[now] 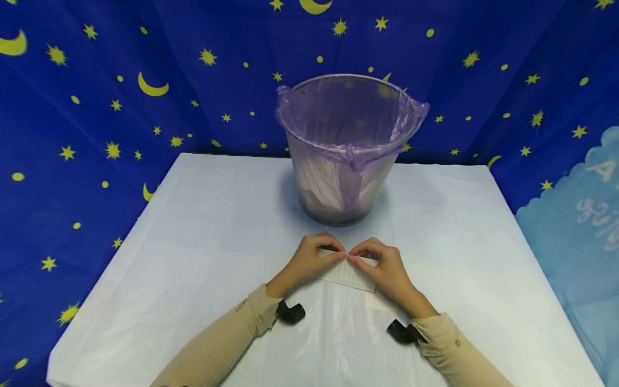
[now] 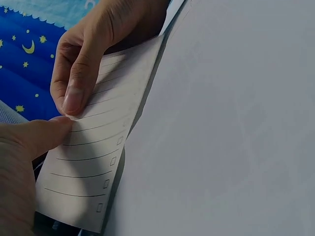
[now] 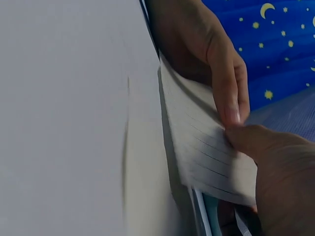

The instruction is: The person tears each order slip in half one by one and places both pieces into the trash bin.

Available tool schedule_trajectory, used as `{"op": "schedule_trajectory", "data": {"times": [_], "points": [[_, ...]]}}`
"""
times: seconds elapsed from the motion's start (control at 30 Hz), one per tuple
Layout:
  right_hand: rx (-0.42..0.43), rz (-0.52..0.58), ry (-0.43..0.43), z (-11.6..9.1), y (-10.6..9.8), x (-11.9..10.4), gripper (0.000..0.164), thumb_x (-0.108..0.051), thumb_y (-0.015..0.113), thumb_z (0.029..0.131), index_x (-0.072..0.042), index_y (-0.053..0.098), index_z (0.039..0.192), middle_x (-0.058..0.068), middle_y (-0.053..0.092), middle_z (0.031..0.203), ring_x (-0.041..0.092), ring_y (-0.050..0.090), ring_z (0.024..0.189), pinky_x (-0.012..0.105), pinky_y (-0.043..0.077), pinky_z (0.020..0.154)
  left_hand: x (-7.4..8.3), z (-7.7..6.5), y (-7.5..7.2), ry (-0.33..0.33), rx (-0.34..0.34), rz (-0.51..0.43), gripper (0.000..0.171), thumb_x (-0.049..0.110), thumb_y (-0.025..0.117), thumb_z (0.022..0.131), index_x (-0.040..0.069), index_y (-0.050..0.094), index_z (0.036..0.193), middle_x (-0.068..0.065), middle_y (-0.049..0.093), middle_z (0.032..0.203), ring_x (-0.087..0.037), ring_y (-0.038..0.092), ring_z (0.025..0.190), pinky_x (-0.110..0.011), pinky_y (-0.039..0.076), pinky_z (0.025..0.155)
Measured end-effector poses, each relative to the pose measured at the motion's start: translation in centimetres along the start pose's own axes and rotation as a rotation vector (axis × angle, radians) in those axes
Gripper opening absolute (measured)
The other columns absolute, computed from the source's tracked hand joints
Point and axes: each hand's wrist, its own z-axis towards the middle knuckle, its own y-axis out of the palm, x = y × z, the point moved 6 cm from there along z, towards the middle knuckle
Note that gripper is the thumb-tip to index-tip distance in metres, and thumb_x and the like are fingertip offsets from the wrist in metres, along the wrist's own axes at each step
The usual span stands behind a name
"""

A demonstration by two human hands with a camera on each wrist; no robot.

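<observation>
A lined paper sheet [image 1: 348,275] with small checkboxes down one side is held low over the white table, tilted up toward its far edge. My left hand [image 1: 311,257] pinches that far edge near the middle between thumb and fingers. Right beside it, my right hand [image 1: 387,266] pinches the same edge, the two thumb tips almost meeting. In the left wrist view the checkboxes run along the near edge of the sheet [image 2: 88,162]. The right wrist view shows the ruled lines of the sheet [image 3: 206,152] passing under both thumbs.
A mesh wastebasket [image 1: 319,177] lined with a purple bag [image 1: 355,156] stands just beyond the hands. Another pale paper [image 1: 379,302] lies on the white table [image 1: 232,215] below my right hand. A blue star-patterned cloth [image 1: 193,107] hangs behind.
</observation>
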Motion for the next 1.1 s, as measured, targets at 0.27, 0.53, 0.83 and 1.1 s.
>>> {"op": "schedule_trajectory", "data": {"times": [0.27, 0.53, 0.83, 1.1], "points": [[0.011, -0.010, 0.035, -0.9, -0.3, 0.4, 0.015, -0.012, 0.084, 0.091, -0.024, 0.079, 0.097, -0.009, 0.075, 0.093, 0.011, 0.072, 0.090, 0.028, 0.060, 0.089, 0.0, -0.2, 0.9, 0.006, -0.025, -0.027, 0.005, 0.015, 0.083, 0.093, 0.010, 0.082, 0.094, -0.002, 0.076, 0.095, -0.011, 0.071, 0.092, -0.030, 0.060, 0.088], [0.027, -0.006, 0.051, -1.5, -0.1, 0.1, 0.014, 0.003, 0.083, 0.087, -0.009, 0.078, 0.093, 0.003, 0.075, 0.090, 0.019, 0.073, 0.089, 0.035, 0.063, 0.085, 0.9, -0.5, 1.4, 0.046, -0.009, -0.040, 0.004, 0.008, 0.084, 0.090, 0.008, 0.080, 0.092, -0.005, 0.076, 0.093, -0.015, 0.073, 0.090, -0.033, 0.061, 0.087], [-0.010, 0.004, 0.032, -0.5, 0.4, 0.3, 0.013, -0.008, 0.084, 0.090, -0.018, 0.079, 0.096, -0.004, 0.074, 0.093, 0.014, 0.072, 0.092, 0.033, 0.062, 0.087, 0.5, -0.4, 0.6, 0.039, -0.001, -0.033, 0.004, 0.008, 0.083, 0.091, 0.010, 0.080, 0.093, -0.003, 0.077, 0.093, -0.018, 0.075, 0.091, -0.034, 0.062, 0.087], [0.013, -0.049, -0.009, 0.4, 0.0, -0.6, 0.009, -0.012, 0.086, 0.089, -0.017, 0.080, 0.094, -0.004, 0.076, 0.093, 0.014, 0.073, 0.093, 0.032, 0.059, 0.087, 0.6, 0.1, 0.0, -0.033, -0.008, -0.014, 0.008, 0.014, 0.082, 0.093, 0.008, 0.079, 0.097, -0.003, 0.079, 0.094, -0.015, 0.075, 0.094, -0.033, 0.059, 0.092]]}}
